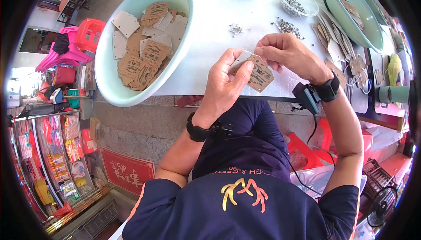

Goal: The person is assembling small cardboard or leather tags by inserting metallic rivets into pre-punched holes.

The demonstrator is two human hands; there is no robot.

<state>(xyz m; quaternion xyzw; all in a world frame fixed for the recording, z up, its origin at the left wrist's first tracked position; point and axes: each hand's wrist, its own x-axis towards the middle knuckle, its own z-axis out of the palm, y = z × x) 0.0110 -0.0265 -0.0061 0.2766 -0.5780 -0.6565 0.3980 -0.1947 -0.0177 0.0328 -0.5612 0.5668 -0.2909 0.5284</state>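
Note:
My left hand grips a few cardboard tags between thumb and fingers, above the near edge of the white table. A brown printed tag faces up, with a white tag fanned out beside it. My right hand is at the tags' far corner with thumb and forefinger pinched together. Whatever lies in that pinch is hidden or too small to make out. Just beyond my right hand lies a loose pile of small silvery metal rings, with a smaller pile further left.
A pale green basin of brown and white tags stands at left. Two clear bowls of metal pieces sit at the back. Stacked tags and another green basin are at right. A black cable hangs by my right forearm.

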